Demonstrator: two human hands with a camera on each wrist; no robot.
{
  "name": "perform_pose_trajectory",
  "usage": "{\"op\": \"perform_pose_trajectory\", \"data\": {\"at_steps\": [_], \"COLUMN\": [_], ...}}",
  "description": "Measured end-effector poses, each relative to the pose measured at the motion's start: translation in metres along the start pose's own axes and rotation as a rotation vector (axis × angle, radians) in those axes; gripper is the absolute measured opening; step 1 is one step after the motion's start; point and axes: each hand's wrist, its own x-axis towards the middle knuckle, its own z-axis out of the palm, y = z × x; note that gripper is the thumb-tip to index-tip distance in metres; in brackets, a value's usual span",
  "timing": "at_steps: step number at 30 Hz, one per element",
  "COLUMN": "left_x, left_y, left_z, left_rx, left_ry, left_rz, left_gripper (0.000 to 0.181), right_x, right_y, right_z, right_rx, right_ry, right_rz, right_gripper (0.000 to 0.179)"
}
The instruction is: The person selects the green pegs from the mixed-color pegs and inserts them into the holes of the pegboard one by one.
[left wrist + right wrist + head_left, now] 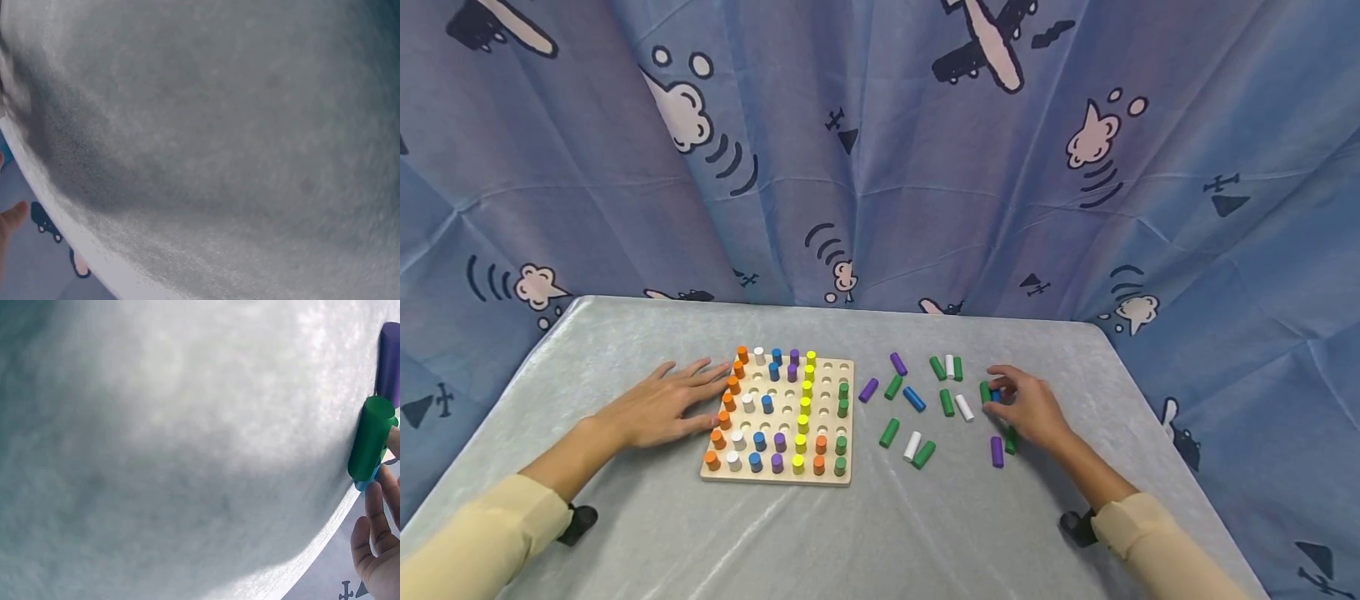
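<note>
A square wooden pegboard [775,477] stands left of centre, with rows of orange, white, blue, purple, yellow and green pegs upright in its holes. My left hand [670,404] lies flat at the board's left edge, fingers spread. In the left wrist view only a bit of finger [14,215] shows at the edge. My right hand [1030,408] is at the right of the loose pegs, its bent fingers and thumb pinching a blue peg [996,396], partly hidden. A green peg [985,392] lies just left of these fingertips; another green peg [1011,440] lies partly under the hand.
Between the board and my right hand several loose pegs lie on the grey cloth, among them a blue peg [913,399], a white peg [912,447] and a green peg [924,455]. A purple peg [997,452] lies near the right hand. A patterned blue curtain [880,167] hangs behind the table.
</note>
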Motion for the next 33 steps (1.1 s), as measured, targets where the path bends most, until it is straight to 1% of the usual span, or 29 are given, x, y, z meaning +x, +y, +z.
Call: {"op": "perform_pose_trajectory", "data": {"at_steps": [5,11,18,27,33], "left_x": [-0.0001,0.0,0.0,-0.0004,-0.0001], "left_y": [0.0001,0.0001,0.0002,0.0001,0.0001], "left_z": [0.0002,0.0001,0.0006,0.0003,-0.0003], "left_rx": [-0.007,-0.008,-0.009,-0.005,0.0], "left_ry": [-0.004,-0.003,-0.001,-0.005,-0.005], "left_rz": [-0.008,-0.008,-0.009,-0.01,-0.016], "left_gripper": [0.071,0.072,0.072,0.072,0.073], "right_x": [0.0008,0.0028,0.0053,0.005,0.005], "right_y": [0.0005,0.0001,-0.0019,-0.0006,-0.0001], "right_z": [0.0029,0.004,0.0048,0.0054,0.0073], "right_rx": [-0.023,-0.049,-0.095,-0.091,-0.11], "right_ry": [-0.012,-0.01,-0.025,-0.036,-0.033], "right_rz": [0.007,-0.024,-0.023,-0.019,-0.035], "right_gripper": [0.054,0.053,0.053,0.05,0.047]}}
